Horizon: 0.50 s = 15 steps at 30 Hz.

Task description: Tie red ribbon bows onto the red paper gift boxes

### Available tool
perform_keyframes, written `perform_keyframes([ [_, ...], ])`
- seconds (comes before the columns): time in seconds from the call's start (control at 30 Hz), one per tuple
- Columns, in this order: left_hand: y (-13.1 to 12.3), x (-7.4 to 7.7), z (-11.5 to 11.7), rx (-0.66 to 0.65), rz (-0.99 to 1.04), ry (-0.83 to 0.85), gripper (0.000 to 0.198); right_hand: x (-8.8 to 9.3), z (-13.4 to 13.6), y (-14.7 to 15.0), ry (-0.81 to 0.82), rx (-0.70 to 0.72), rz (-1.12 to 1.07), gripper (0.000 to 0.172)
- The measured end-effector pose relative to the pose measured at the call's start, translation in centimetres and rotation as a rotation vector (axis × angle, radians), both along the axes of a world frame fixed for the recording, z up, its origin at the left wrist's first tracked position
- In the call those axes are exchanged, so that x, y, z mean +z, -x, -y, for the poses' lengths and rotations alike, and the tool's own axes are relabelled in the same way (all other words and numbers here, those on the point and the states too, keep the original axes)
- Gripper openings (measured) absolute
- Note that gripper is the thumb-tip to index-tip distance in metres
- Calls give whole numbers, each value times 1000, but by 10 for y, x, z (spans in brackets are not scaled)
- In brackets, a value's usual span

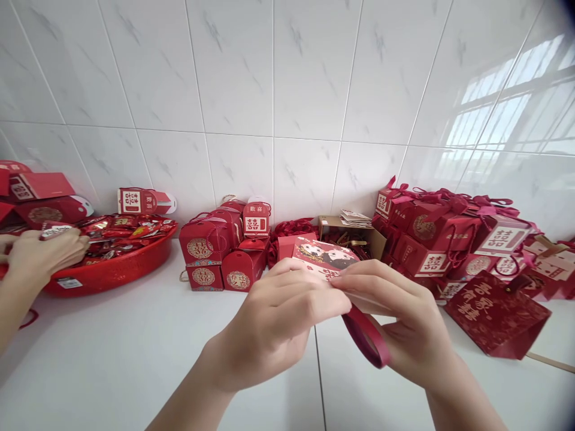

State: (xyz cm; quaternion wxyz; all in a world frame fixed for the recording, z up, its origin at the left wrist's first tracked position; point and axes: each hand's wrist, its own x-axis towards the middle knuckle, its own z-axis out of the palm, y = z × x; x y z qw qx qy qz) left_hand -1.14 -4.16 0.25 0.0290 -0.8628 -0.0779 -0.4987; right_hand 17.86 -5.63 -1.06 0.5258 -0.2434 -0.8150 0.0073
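Between my hands is a small red and white gift box (324,256) with a printed cartoon figure on its upper face. Its lower part is hidden behind my fingers. My left hand (278,320) is closed at the box's near side, its fingertips pinching a dark red ribbon (366,339). The ribbon hangs in a loop toward my right palm. My right hand (398,317) wraps round the box's right side, fingers on top and thumb below, partly behind the ribbon.
At left, another person's hand (51,254) reaches into a red basin (121,272) of wrapped packets. Finished-looking red boxes (245,272) stand by the tiled wall. A cardboard carton (375,239) and a pile of ribboned boxes (442,233) are behind my right hand. A dark red bag (496,314) lies at right.
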Motion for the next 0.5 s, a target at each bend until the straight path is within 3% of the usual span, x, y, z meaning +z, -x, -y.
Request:
perform_keyframes([
  [0.2, -1, -2, -2, -2, 24, -19, 39, 0, 1, 9, -18, 7, -74, 27],
  [0.5, 1, -4, 2, -31, 129, 146, 43, -5, 2, 15, -170, -55, -153, 25],
])
